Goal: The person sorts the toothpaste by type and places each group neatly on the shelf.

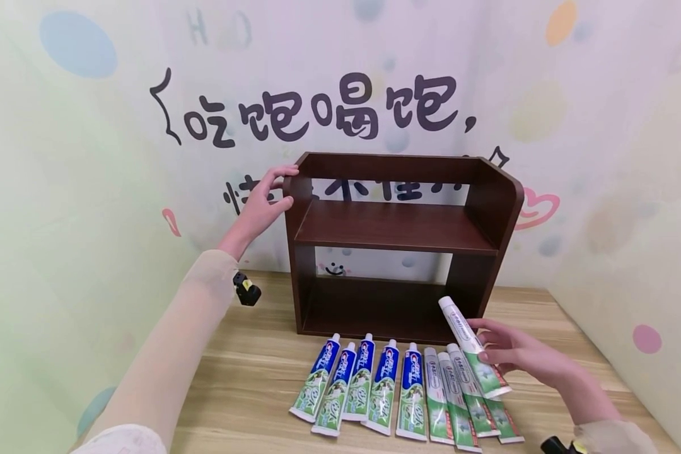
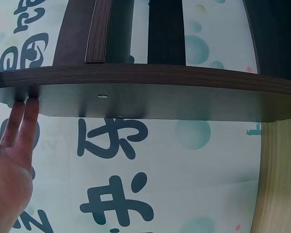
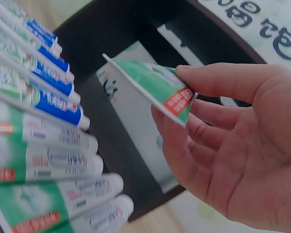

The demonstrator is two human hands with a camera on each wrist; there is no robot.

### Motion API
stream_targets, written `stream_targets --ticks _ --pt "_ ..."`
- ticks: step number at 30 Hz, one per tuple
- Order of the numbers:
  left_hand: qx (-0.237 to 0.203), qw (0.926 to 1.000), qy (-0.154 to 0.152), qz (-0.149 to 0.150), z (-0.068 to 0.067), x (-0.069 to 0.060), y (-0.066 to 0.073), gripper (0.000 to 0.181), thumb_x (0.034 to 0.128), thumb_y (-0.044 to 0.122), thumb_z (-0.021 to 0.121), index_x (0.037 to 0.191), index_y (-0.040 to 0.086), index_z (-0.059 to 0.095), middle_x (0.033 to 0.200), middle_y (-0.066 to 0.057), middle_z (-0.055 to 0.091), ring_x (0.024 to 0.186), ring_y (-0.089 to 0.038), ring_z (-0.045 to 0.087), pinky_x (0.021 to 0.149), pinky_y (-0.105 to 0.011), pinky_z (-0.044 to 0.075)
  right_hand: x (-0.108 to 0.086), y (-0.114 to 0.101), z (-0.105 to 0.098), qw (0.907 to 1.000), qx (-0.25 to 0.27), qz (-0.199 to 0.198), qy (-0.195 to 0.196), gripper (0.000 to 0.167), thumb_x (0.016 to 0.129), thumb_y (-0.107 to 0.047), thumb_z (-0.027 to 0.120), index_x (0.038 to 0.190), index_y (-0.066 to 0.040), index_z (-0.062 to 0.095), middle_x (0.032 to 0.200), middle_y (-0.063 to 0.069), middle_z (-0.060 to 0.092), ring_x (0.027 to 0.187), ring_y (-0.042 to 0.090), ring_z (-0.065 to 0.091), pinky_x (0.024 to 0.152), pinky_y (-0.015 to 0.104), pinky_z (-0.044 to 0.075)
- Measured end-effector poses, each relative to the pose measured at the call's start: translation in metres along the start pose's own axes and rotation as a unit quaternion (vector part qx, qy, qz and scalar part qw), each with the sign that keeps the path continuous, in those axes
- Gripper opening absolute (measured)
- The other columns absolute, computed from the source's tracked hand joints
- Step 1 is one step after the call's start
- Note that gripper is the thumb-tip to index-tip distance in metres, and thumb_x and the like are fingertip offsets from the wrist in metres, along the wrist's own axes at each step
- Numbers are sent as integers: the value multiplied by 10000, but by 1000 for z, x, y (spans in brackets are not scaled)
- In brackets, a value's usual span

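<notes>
My right hand [image 1: 522, 356] pinches a white-and-green toothpaste tube [image 1: 466, 337] near its flat crimped end, thumb on one side and fingers on the other. Its cap points up toward the shelf; in the right wrist view the flat end of the tube [image 3: 153, 85] faces the camera. A dark brown two-tier shelf [image 1: 394, 227] stands behind. On its upper left side rests my left hand [image 1: 261, 211], with nearly straight fingertips against the outer face of the side panel [image 2: 150, 99]. Below the held tube lie several similar white-and-green toothpaste tubes [image 1: 438, 397], partly overlapping.
Several blue-and-green toothpaste tubes [image 1: 413, 394] lie left of the white ones, caps toward the shelf. All rest on a wood-grain table [image 1: 232, 378]. A printed wall covering [image 1: 119, 189] with black lettering stands close behind the shelf.
</notes>
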State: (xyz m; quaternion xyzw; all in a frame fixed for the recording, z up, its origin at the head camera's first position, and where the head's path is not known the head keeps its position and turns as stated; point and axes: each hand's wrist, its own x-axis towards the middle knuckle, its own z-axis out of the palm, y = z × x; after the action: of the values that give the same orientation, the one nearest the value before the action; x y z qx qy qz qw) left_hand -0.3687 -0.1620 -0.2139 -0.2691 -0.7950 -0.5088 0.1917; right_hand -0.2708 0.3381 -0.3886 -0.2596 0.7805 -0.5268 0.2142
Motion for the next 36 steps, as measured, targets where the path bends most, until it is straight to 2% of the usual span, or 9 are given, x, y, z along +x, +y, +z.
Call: stream_targets --ticks 9,16,23,29,36 --pt "10 10000 -28 -3 1 0 4 466 925 19 518 1384 99 488 1574 -44 393 1306 -333 472 1049 -534 452 16 -29 13 9995 -39 -307 -101 591 970 -65 534 1492 -1 262 1127 43 609 950 163 678 737 365 604" --pt "39 10000 -39 -31 2 -1 6 463 929 21 509 1386 86 479 1576 -59 387 1293 -338 470 1048 -544 454 29 -50 23 9991 -2 -425 -33 600 967 -77 541 1493 1 264 1129 46 607 967 154 655 752 333 597" --pt "70 10000 -48 -38 1 0 5 465 932 27 517 1388 113 483 1577 -43 386 1303 -353 468 1052 -551 451 42 -68 31 9982 -164 -284 495 652 966 -131 573 1516 -9 245 1149 19 621 963 146 654 765 322 593" --pt "91 9999 -54 -75 1 -1 3 468 935 34 519 1394 115 472 1583 -43 376 1311 -352 457 1060 -556 445 52 -86 32 9945 -216 -329 975 670 957 -140 594 1525 -39 251 1142 -22 633 931 129 662 742 295 589" --pt "79 10000 -44 -28 0 -2 3 468 933 26 517 1393 100 475 1582 -45 380 1298 -352 467 1044 -551 459 66 -108 29 9920 -216 -318 1202 709 946 -177 626 1545 -89 256 1250 101 576 957 157 661 771 288 587"
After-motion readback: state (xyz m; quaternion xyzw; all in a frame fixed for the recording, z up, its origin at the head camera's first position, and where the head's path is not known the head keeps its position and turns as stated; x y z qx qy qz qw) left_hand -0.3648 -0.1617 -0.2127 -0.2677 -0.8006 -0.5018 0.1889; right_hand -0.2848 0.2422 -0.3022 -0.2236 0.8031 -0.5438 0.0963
